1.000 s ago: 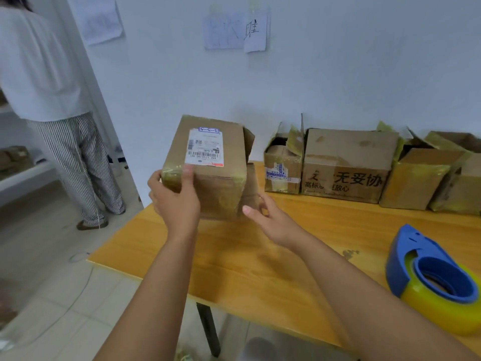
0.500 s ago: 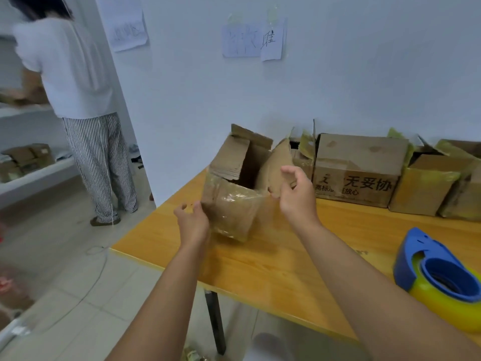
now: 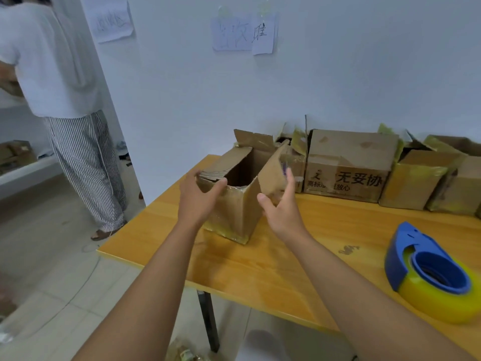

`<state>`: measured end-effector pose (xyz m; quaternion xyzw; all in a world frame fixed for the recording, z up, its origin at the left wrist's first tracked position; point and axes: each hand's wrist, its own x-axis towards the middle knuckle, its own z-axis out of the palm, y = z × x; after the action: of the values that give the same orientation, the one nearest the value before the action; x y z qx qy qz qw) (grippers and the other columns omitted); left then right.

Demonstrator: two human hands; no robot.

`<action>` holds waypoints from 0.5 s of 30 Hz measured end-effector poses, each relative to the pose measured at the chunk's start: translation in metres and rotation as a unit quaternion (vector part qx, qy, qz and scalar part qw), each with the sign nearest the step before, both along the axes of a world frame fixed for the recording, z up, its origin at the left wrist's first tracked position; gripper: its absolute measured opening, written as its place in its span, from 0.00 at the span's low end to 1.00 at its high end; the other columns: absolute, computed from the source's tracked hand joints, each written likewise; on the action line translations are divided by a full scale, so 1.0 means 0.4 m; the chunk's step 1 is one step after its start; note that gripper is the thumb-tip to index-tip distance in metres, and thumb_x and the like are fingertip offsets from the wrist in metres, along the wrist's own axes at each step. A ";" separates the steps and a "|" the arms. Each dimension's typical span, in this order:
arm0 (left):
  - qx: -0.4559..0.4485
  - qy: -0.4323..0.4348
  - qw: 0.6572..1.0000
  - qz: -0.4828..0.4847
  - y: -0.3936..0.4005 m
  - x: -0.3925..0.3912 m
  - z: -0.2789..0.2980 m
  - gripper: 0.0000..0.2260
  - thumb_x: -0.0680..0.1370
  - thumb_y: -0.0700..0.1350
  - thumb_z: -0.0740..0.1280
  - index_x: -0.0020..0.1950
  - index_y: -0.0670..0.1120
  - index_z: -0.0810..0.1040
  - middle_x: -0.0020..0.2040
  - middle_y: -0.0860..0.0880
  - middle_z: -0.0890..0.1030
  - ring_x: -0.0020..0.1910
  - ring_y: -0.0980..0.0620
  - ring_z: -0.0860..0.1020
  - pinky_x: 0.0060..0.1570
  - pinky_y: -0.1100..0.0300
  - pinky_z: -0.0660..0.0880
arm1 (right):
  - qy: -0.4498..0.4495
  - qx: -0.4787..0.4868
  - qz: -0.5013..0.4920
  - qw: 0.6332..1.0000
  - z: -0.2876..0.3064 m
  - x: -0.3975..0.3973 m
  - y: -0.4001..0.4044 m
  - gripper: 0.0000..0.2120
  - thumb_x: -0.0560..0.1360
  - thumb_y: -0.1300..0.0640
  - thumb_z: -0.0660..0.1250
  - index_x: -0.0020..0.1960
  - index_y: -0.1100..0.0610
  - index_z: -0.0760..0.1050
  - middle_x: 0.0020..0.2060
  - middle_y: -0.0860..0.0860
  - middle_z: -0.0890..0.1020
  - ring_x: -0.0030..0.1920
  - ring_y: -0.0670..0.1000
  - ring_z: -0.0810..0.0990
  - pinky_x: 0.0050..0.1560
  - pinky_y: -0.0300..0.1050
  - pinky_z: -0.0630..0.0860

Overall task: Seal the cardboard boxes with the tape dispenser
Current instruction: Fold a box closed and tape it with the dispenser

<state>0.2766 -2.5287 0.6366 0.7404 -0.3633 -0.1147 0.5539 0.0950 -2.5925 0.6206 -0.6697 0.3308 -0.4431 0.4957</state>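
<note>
A small cardboard box stands upright on the wooden table with its top flaps open and its dark inside showing. My left hand grips the box's near left rim, thumb over the edge. My right hand is open, fingers spread against the box's raised right flap. The blue tape dispenser with a yellowish roll lies on the table at the right, away from both hands.
A row of worn cardboard boxes lines the wall at the back of the table. A person in a white shirt and striped trousers stands at shelves on the left. The table's left edge drops to tiled floor.
The box went from being held up with its label facing me to standing on the table, open top up. My left hand shifted onto its rim; my right hand moved to the right flap.
</note>
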 end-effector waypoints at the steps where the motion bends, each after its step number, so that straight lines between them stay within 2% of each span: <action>1: 0.001 -0.003 1.000 0.005 -0.003 0.002 0.004 0.35 0.68 0.69 0.69 0.70 0.56 0.66 0.66 0.52 0.70 0.64 0.50 0.73 0.58 0.49 0.77 | 0.005 -0.003 0.014 1.000 -0.005 0.005 0.002 0.38 0.80 0.54 0.67 0.80 0.39 0.46 0.72 0.43 0.70 0.69 0.43 0.70 0.69 0.49 0.71; 2: 0.009 -0.024 0.999 0.020 -0.004 0.000 0.008 0.34 0.67 0.71 0.68 0.67 0.55 0.67 0.62 0.53 0.73 0.59 0.51 0.75 0.51 0.52 0.78 | 0.014 -0.013 0.027 0.999 -0.007 0.011 0.002 0.36 0.80 0.54 0.67 0.80 0.43 0.50 0.70 0.40 0.71 0.68 0.38 0.70 0.69 0.47 0.70; 4: 0.027 -0.097 0.992 0.072 0.000 -0.005 0.007 0.32 0.69 0.74 0.63 0.61 0.52 0.69 0.53 0.55 0.75 0.48 0.55 0.76 0.36 0.59 0.72 | 0.028 -0.035 0.049 0.998 -0.013 0.024 0.005 0.32 0.79 0.53 0.68 0.78 0.45 0.57 0.65 0.33 0.71 0.65 0.31 0.68 0.66 0.38 0.70; 7: -0.006 -0.166 0.977 0.137 0.014 0.002 -0.001 0.22 0.78 0.69 0.55 0.50 0.50 0.70 0.40 0.56 0.76 0.36 0.59 0.73 0.29 0.60 0.62 | 0.054 -0.054 0.052 0.996 -0.026 0.036 0.011 0.31 0.79 0.50 0.69 0.77 0.44 0.59 0.65 0.35 0.70 0.64 0.36 0.70 0.55 0.29 0.70; 9: -0.017 -0.176 0.974 0.144 0.018 0.015 0.002 0.19 0.82 0.63 0.53 0.45 0.49 0.70 0.35 0.54 0.75 0.34 0.59 0.72 0.28 0.59 0.60 | 0.088 -0.073 0.038 0.993 -0.033 0.039 0.011 0.30 0.80 0.50 0.67 0.78 0.43 0.58 0.64 0.38 0.70 0.62 0.41 0.72 0.53 0.33 0.71; 12: -0.021 -0.191 0.973 0.129 0.004 0.021 0.004 0.17 0.85 0.56 0.53 0.40 0.50 0.67 0.35 0.52 0.74 0.35 0.54 0.73 0.29 0.58 0.60 | 0.130 -0.105 0.009 0.986 -0.029 0.049 0.002 0.30 0.81 0.53 0.64 0.79 0.43 0.56 0.65 0.46 0.74 0.64 0.48 0.74 0.58 0.44 0.74; 13: -0.022 -0.192 0.974 0.121 -0.003 0.018 0.000 0.16 0.84 0.56 0.54 0.41 0.51 0.69 0.36 0.52 0.75 0.36 0.53 0.74 0.30 0.59 0.61 | 0.143 -0.116 -0.001 0.983 -0.026 0.052 -0.001 0.30 0.82 0.54 0.64 0.79 0.44 0.55 0.67 0.48 0.74 0.65 0.50 0.74 0.61 0.47 0.74; 15: -0.018 -0.172 0.980 0.103 -0.016 0.008 -0.013 0.17 0.81 0.63 0.56 0.50 0.50 0.74 0.43 0.53 0.79 0.41 0.56 0.76 0.32 0.61 0.67 | 0.168 -0.133 -0.020 0.977 -0.021 0.058 -0.008 0.30 0.82 0.54 0.63 0.80 0.46 0.54 0.69 0.51 0.73 0.67 0.52 0.73 0.63 0.48 0.73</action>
<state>0.2796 -2.5350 0.6315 0.7724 -0.3770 0.0782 0.5050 0.1180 -2.5958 0.6123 -0.7878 0.3610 -0.3736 0.3308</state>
